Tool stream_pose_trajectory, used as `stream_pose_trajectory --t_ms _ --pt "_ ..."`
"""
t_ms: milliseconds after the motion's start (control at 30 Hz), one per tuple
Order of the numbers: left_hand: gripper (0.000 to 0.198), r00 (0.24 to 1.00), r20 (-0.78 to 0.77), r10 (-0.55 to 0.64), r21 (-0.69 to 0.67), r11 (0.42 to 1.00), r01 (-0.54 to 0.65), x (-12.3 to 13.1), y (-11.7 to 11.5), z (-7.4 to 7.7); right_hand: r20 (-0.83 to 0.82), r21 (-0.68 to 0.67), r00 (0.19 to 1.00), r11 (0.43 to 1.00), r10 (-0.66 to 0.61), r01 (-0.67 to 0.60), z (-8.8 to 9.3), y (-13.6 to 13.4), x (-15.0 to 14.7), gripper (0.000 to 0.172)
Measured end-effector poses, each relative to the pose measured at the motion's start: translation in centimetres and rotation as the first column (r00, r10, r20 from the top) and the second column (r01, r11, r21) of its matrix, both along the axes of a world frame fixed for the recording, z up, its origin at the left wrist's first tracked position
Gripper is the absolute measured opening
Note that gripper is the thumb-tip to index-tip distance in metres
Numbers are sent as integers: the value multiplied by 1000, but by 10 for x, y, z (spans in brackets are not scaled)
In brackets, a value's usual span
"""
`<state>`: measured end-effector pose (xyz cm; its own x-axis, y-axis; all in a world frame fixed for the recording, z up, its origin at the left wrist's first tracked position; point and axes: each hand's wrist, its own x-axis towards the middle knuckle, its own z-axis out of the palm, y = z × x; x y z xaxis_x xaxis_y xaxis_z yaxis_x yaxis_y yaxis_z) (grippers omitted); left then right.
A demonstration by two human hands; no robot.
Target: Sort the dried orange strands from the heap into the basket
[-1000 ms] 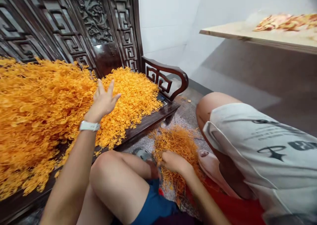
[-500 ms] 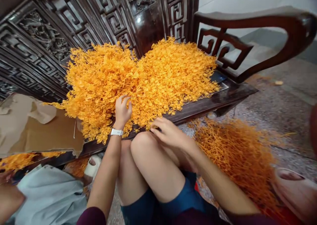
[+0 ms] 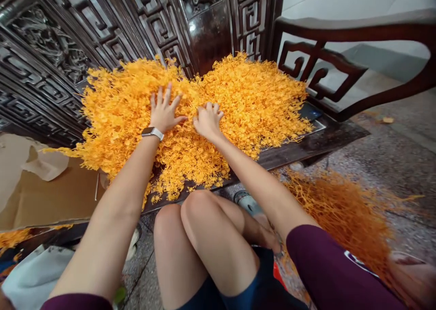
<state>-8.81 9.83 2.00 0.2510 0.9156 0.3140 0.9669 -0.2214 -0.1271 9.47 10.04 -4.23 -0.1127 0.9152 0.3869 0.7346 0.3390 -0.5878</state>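
Observation:
A big heap of bright orange plastic sprigs (image 3: pixel 252 96) covers the seat of a dark carved wooden bench (image 3: pixel 306 146). My left hand (image 3: pixel 164 112), with a white watch at the wrist, lies flat on the heap with its fingers spread. My right hand (image 3: pixel 207 119) sits beside it on the heap, its fingers curled down into the sprigs. What those fingers hold is hidden. My bare knees (image 3: pixel 195 210) are below, in front of the bench edge.
A darker orange pile of sprigs (image 3: pixel 340 210) lies on the speckled floor at the right. Brown cardboard (image 3: pixel 51 196) rests on the bench at the left. A grey-clothed person's part (image 3: pixel 34 273) shows at bottom left. The bench's armrest (image 3: pixel 340 69) curves at the right.
Both my hands have moved up onto the middle of the heap. My left hand has gone from curled to spread flat, and my right hand has left my knee for the sprigs.

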Motion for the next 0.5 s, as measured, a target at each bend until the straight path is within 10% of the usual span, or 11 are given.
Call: stream_pose_trajectory --t_ms 367,500 --pt "93 979 80 189 77 978 -195 -53 -11 38 -171 17 973 988 154 -154 48 17 -22 48" --pt "89 957 143 251 127 954 -270 -63 -20 42 -330 -198 923 941 199 -274 53 23 -47 38"
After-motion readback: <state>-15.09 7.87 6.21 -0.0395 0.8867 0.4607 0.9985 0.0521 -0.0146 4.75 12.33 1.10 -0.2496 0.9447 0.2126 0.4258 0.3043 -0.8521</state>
